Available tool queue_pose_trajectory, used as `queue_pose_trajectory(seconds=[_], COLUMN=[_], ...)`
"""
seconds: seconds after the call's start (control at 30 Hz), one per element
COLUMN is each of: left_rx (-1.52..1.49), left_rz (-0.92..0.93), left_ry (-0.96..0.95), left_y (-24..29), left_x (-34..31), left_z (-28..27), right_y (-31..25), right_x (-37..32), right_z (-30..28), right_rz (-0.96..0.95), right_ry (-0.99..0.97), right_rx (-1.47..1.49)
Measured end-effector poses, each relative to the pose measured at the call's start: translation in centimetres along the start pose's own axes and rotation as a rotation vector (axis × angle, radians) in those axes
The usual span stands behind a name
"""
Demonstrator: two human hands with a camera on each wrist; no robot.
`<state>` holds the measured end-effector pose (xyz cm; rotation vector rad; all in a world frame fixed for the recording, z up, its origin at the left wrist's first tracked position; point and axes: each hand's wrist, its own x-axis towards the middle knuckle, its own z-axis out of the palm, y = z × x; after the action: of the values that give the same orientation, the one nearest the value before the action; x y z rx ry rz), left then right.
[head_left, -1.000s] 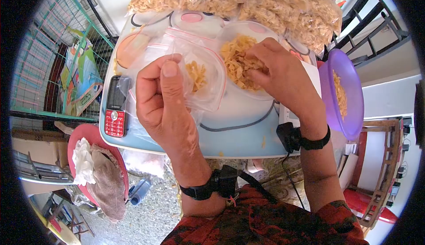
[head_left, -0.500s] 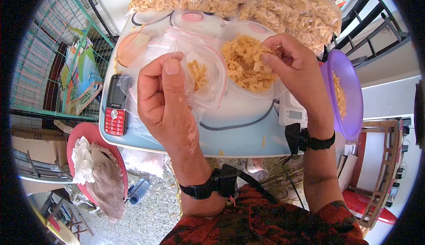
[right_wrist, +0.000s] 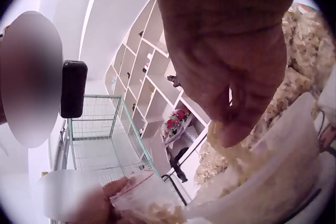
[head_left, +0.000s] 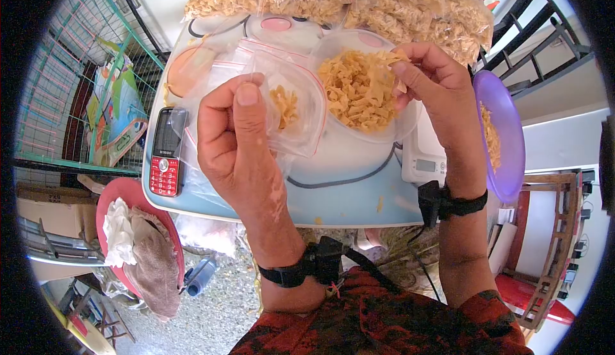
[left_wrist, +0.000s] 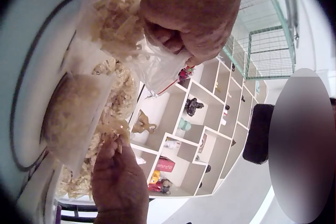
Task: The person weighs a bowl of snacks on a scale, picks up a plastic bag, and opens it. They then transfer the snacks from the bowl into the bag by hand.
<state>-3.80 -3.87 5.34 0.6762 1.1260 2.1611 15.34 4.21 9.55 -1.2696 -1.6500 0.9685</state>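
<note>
My left hand (head_left: 240, 143) pinches the edge of a clear zip bag (head_left: 311, 140) between thumb and fingers. A small heap of pale yellow dried flakes (head_left: 284, 106) shows inside it. Right of the bag, a translucent round bowl (head_left: 405, 131) holds many more dried flakes (head_left: 359, 92). Over the bowl's right rim, my right hand (head_left: 442, 92) pinches a few flakes between thumb and fingertips. The left wrist view shows this pinch too, with flakes (left_wrist: 113, 127) at the fingertips. The bag (left_wrist: 157, 71) hangs from the left hand there.
Large clear bags of flakes (head_left: 410, 15) are piled along the table's back. A white scale (head_left: 423, 163) stands by the right forearm, and a red keypad phone (head_left: 165, 175) lies at left. More empty-looking zip bags (head_left: 224, 73) lie under the left hand. A purple basin (head_left: 512, 137) sits at right.
My right hand has lifted out of the flakes and moved right to the bowl's rim, with a few flakes pinched. The scale's display has come into view. My left hand stays nearly still.
</note>
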Motion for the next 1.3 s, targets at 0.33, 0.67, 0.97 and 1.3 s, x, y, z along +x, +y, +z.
queue_pose_trajectory(seconds=[0.33,0.67,0.97,1.3], left_rx=[0.006,-0.005,-0.016,-0.027], left_rz=[0.008,0.002,-0.004,-0.01], left_ry=[0.001,0.011,0.001,-0.006], left_y=[-0.2,-0.1,0.0,0.1], left_x=[0.2,0.1,0.1,0.0], left_z=[-0.1,0.0,-0.2,-0.2], right_y=[2.0,1.4,1.8,0.9], right_x=[0.3,-0.4,-0.5,-0.1], right_z=[0.0,1.1,2.2,1.5], right_rz=[-0.184,-0.321,-0.333,-0.23], right_ry=[-0.092,-0.223,-0.102,-0.004], right_rx=[-0.525,-0.749,-0.837,-0.488])
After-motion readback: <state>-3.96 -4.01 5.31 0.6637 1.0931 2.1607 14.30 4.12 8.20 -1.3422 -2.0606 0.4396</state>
